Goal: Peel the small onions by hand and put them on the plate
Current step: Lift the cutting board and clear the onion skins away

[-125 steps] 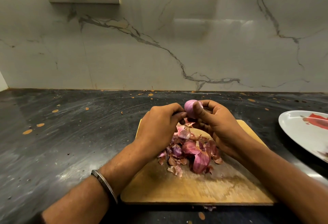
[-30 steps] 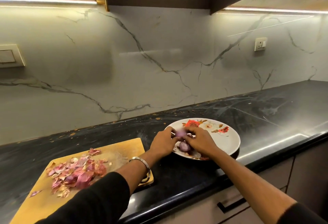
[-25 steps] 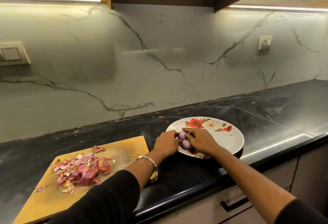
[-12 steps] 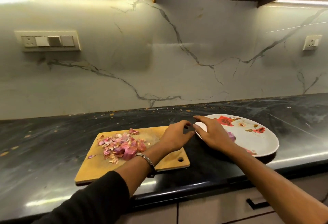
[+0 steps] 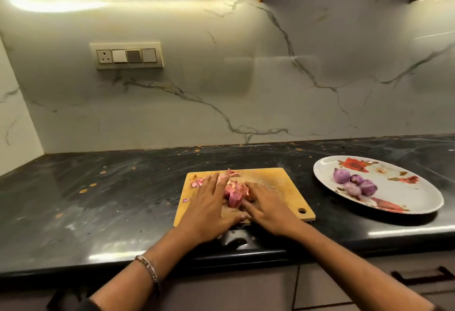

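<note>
Both hands have come back from the plate [image 5: 416, 208], where four peeled onions [image 5: 354, 184] sit, and now left hand [image 5: 209, 209] and right hand [image 5: 267, 206] lie flat-fingered, corralling the skins [image 5: 234, 193] on the cutting board [image 5: 278, 183], likely to clear them.

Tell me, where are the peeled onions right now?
In the head view, the four peeled onions sit together on the flowered plate at the right of the dark counter, to the right of the wooden cutting board.
</note>
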`<control>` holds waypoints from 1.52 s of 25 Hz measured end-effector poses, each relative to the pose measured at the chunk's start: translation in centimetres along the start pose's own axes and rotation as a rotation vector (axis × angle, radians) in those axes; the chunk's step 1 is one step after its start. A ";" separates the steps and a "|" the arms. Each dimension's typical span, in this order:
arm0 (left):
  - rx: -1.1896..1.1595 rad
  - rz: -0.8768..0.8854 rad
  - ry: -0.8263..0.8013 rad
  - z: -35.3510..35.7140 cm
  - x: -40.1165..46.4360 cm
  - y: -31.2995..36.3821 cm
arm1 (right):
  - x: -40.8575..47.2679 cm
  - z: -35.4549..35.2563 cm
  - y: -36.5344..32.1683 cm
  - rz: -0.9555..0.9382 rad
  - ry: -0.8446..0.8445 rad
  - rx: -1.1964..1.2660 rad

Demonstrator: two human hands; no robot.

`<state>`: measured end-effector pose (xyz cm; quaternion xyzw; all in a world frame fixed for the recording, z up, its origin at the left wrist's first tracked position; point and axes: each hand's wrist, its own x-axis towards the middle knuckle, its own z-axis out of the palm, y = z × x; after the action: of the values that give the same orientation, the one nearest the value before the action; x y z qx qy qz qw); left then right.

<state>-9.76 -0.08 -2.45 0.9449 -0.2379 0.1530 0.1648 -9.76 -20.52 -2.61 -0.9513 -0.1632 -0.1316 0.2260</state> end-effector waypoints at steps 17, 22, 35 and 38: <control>-0.210 -0.160 -0.096 2.5 8.5 -6.6 | 8.3 2.2 3.1 0.117 -0.003 -0.048; -0.155 -0.238 -0.127 2.6 11.4 -8.2 | 10.2 3.1 2.7 0.039 -0.006 0.092; -0.270 0.213 -0.059 2.5 4.2 -3.2 | 2.5 0.8 1.9 -0.183 -0.144 0.179; -0.304 0.235 -0.069 2.2 2.7 -2.9 | 1.0 -0.1 2.2 -0.179 -0.200 0.260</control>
<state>-5.59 0.45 -4.19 0.8795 -0.3725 0.1012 0.2784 -8.04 -22.18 -3.08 -0.9040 -0.2846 -0.0339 0.3171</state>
